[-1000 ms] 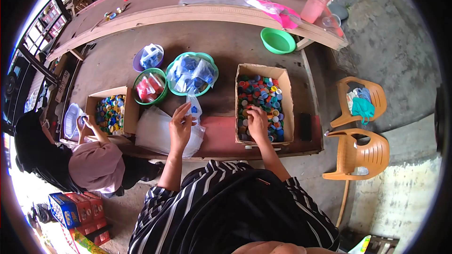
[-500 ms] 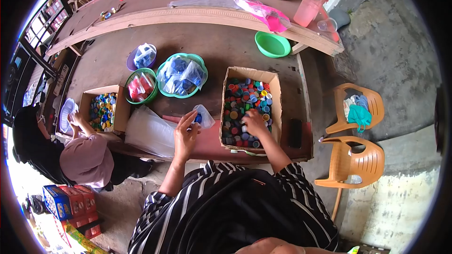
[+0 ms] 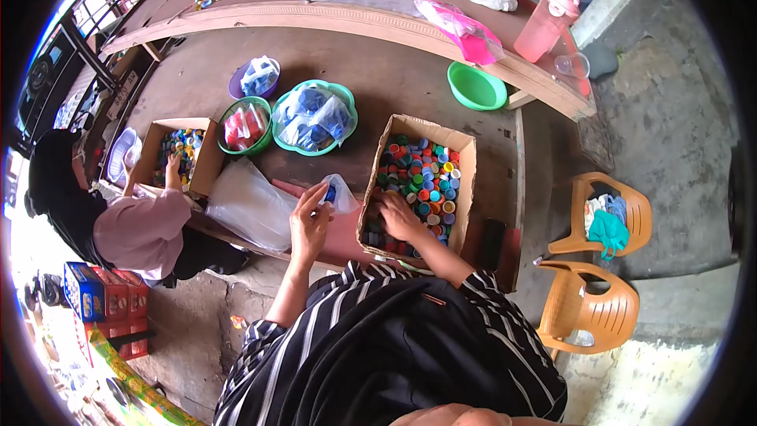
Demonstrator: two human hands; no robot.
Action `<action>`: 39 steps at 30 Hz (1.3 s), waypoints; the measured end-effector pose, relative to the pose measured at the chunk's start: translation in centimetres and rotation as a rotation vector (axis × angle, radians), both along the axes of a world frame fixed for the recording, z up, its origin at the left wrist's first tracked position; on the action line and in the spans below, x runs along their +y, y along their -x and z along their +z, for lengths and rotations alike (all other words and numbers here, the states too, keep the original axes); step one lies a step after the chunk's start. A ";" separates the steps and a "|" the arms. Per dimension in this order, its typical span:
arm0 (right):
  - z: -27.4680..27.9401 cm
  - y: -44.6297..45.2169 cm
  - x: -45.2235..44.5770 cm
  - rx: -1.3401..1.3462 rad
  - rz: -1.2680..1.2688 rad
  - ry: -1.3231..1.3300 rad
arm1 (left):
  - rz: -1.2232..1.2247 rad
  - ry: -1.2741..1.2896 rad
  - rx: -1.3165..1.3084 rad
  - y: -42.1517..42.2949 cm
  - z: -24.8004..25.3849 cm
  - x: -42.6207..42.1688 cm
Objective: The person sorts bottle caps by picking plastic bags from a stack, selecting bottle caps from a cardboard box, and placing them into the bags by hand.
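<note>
My left hand (image 3: 309, 223) pinches a small clear plastic bag (image 3: 344, 196) with blue bottle caps inside, above the table's front edge. To its right, my right hand (image 3: 400, 219) reaches into an open cardboard box (image 3: 465, 217) at its left side. Loose bottle caps (image 3: 430, 181) of many colours fill the box. The fingertips of my right hand are down among the caps, so what they hold, if anything, is hidden. A stack of clear plastic bags (image 3: 249, 209) lies left of my left hand.
A teal basket (image 3: 352, 128) of bagged blue caps, a green basket (image 3: 266, 140) and a purple bowl (image 3: 235, 88) stand behind. At left, a co-worker (image 3: 142, 233) reaches into another cap box (image 3: 206, 159). A green basin (image 3: 477, 88) sits at the back right.
My right hand has moved left and deeper among the caps in the box. My left hand still holds the bag. The co-worker's hand has gone into their box; the view has tilted.
</note>
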State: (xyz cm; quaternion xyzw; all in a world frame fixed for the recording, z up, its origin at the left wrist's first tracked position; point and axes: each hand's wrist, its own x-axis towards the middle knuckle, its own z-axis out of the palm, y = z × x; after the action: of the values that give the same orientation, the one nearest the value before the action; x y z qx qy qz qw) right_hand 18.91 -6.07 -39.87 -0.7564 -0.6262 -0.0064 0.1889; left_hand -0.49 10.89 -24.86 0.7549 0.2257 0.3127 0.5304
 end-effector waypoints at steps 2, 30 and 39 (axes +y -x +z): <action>-0.5 -2.8 -1.1 -0.066 -0.035 -0.001 | 0.018 -0.006 0.007 -0.1 -0.3 -0.5; 6.5 -3.2 -4.5 0.638 -0.410 -0.296 | -0.269 -0.186 0.190 -2.9 -3.1 -9.0; 16.1 2.9 -2.0 0.265 -0.079 -0.477 | -0.145 -0.105 0.061 -3.5 -1.1 -5.6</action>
State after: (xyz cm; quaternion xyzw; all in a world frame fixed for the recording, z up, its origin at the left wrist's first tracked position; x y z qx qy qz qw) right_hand 16.04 -8.07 -23.80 -0.7087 -0.5468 -0.0619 0.4414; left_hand 3.00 5.32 -26.01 0.8051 0.1699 0.2620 0.5042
